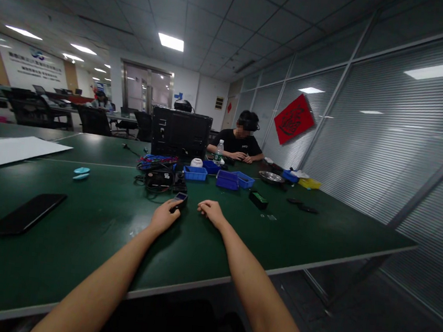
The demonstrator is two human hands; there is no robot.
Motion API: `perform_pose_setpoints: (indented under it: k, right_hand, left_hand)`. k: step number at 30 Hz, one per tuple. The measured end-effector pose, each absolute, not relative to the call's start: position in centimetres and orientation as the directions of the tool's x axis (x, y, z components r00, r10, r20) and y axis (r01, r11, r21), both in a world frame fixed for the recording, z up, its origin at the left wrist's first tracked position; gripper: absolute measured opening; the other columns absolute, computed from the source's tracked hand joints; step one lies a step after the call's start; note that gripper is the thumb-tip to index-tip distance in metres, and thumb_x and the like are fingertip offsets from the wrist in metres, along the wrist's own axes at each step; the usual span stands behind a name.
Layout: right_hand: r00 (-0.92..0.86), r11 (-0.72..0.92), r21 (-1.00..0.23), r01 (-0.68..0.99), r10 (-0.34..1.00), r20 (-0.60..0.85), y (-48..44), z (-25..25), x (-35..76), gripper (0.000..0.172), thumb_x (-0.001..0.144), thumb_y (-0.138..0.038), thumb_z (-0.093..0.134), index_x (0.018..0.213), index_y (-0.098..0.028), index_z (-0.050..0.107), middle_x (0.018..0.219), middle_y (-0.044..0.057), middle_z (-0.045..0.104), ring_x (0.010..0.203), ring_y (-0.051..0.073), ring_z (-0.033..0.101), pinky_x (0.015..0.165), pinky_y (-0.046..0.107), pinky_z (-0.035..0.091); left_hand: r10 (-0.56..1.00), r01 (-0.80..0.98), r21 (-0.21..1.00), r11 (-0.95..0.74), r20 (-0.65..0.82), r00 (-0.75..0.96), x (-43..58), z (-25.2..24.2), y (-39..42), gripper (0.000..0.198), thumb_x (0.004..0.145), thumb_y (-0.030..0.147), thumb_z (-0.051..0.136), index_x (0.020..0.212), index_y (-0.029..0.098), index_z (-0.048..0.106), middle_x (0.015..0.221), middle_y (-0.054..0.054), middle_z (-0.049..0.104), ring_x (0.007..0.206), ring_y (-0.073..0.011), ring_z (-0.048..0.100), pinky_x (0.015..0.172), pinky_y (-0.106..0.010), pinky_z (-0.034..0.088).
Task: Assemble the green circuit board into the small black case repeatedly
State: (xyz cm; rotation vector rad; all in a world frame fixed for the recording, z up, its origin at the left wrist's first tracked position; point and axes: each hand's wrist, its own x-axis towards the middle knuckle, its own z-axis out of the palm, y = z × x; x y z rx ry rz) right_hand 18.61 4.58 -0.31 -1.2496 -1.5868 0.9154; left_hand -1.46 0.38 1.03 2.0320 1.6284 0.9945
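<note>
My left hand (pixel 166 215) is closed around a small dark handheld device with a screen (pixel 180 197), low over the green table. The screen end points away from me, while the device's lower part is hidden under my fingers. A short way to the right, my right hand (pixel 211 210) has its fingers curled and pressed together near the tabletop. Whatever those fingertips may hold is too small to make out. Just beyond the device sits a black boxy unit (pixel 159 180) with cables around it.
Beyond my hands stand blue bins (pixel 195 173), a white ball (pixel 197 162), a water bottle (pixel 219 151) and a black monitor (pixel 180 133). A green-and-black box (pixel 258 199) lies to the right, a black slab (pixel 26 214) to the left. A person (pixel 240 139) sits across the table (pixel 316 239).
</note>
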Motion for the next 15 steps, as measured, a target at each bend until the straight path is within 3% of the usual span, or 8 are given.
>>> perform_pose_setpoints:
  k: [4,10,15]
  right_hand:
    - [0.018,0.219,-0.922,0.319,0.971,0.237,5.6,-1.0,19.5,0.016,0.070,-0.018,0.049,0.075,-0.012,0.063,0.064,0.003,0.063,0.046,0.006,0.047,0.045,0.017,0.038]
    - [0.014,0.250,-0.916,0.314,0.963,0.267,6.4,-1.8,20.2,0.017,0.070,-0.021,0.049,0.074,-0.012,0.062,0.063,0.003,0.063,0.047,0.007,0.047,0.046,0.017,0.038]
    - [-0.001,0.246,-0.912,0.328,0.965,0.261,6.1,-1.5,20.1,0.017,0.070,-0.023,0.050,0.073,-0.013,0.063,0.064,0.003,0.063,0.049,0.008,0.049,0.048,0.018,0.039]
  left_hand:
    - [0.953,0.683,0.682,-0.262,0.292,0.074,-2.0,1.4,0.0,0.042,0.071,0.023,0.049,0.112,0.026,0.058,0.121,-0.001,0.054,0.108,-0.0187,0.051,0.094,-0.029,0.037]
    - [0.964,0.702,0.673,-0.233,0.254,0.077,-4.7,2.2,-0.7,0.044,0.068,0.021,0.051,0.110,0.028,0.059,0.118,0.001,0.056,0.106,-0.0185,0.053,0.091,-0.027,0.040]
    - [0.987,0.765,0.639,-0.086,0.158,-0.021,-9.9,3.0,-1.6,0.046,0.070,0.027,0.050,0.116,0.029,0.054,0.115,-0.002,0.059,0.091,-0.0195,0.060,0.076,-0.027,0.048]
